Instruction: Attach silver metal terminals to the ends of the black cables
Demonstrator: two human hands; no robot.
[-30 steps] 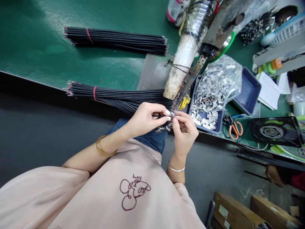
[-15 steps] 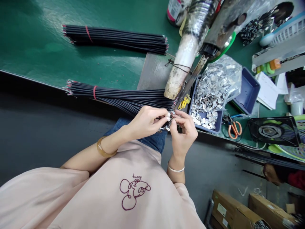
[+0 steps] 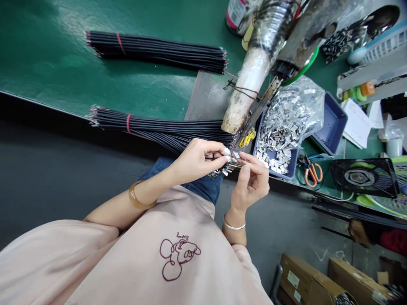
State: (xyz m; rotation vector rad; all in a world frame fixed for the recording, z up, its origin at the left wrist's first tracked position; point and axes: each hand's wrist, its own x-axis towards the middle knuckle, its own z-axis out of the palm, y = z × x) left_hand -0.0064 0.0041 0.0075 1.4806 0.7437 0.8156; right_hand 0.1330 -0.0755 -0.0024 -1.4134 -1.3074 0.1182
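My left hand (image 3: pixel 203 160) pinches a black cable (image 3: pixel 210 158) near its end, with white coverings on the thumb and index fingertips. Just beyond those fingertips, a small silver metal connector (image 3: pixel 236 155) shows in the gap between my hands. My right hand (image 3: pixel 251 180) is a short way to the right, its fingers curled and thumb close to the index finger. Whatever is in that pinch is too small to make out. Below the left fingertips hang several metal-ended pieces (image 3: pixel 225 170). A bundle of black cables (image 3: pixel 159 123), tied with a red band, lies behind my hands along the table edge.
Another cable bundle (image 3: pixel 159 51) lies farther back on the green table (image 3: pixel 47 76). A white wrapped tube (image 3: pixel 244 89) and a metal tool (image 3: pixel 265 95) reach down near my hands. A blue tray (image 3: pixel 289 169) holds silver connectors. Orange-handled pliers (image 3: pixel 313 174) and a black fan (image 3: pixel 364 176) are at right.
My right hand has shifted a little to the right, away from my left fingertips. The small silver connector now shows more clearly between the hands. My left hand stays nearly in place.
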